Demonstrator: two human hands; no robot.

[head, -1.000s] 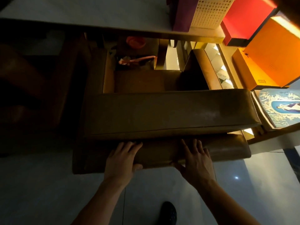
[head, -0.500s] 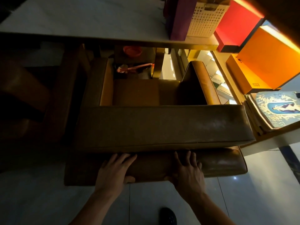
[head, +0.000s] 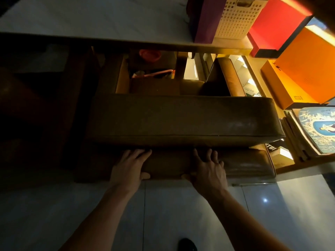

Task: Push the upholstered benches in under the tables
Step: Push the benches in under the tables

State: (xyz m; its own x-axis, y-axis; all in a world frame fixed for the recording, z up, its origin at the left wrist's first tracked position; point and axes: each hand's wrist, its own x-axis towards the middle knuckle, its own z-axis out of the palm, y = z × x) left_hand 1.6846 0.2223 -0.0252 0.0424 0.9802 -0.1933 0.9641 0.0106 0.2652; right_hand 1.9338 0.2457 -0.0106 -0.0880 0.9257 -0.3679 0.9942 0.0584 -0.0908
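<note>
Pressing against the near edge of the lower upholstered bench (head: 244, 164) are both hands, seen from above in dim light. The left hand (head: 129, 168) is laid flat on the bench's padded top, fingers spread and pointing away from the body, thumb hooked over the front edge; nothing is enclosed in this grip. The right hand (head: 208, 171) is placed just beside it on the same cushion, fingers splayed, thumb curled at the front edge, likewise open-palmed rather than clenched. A narrow strip of cushion is left between the two hands.

Directly beyond the fingertips a second upholstered bench (head: 181, 120) is seen, stacked over or overlapping the far part of the lower one; which of the two cannot be told. Further ahead of the hands a pale worktop (head: 90, 19) is recorded, its front edge well beyond the upper bench, with dark clutter in the space beneath it. The lower bench is noted resting on the tiled floor (head: 181, 214), its front edge still out in the open on the near side.

To the right of the right hand, a red box (head: 275, 26), an orange box (head: 308, 66) and a stack of printed booklets (head: 319, 129) are observed. A white perforated basket (head: 237, 19) is seen on the worktop's right end. A dark shoe tip (head: 186, 245) is visible below the forearms.
</note>
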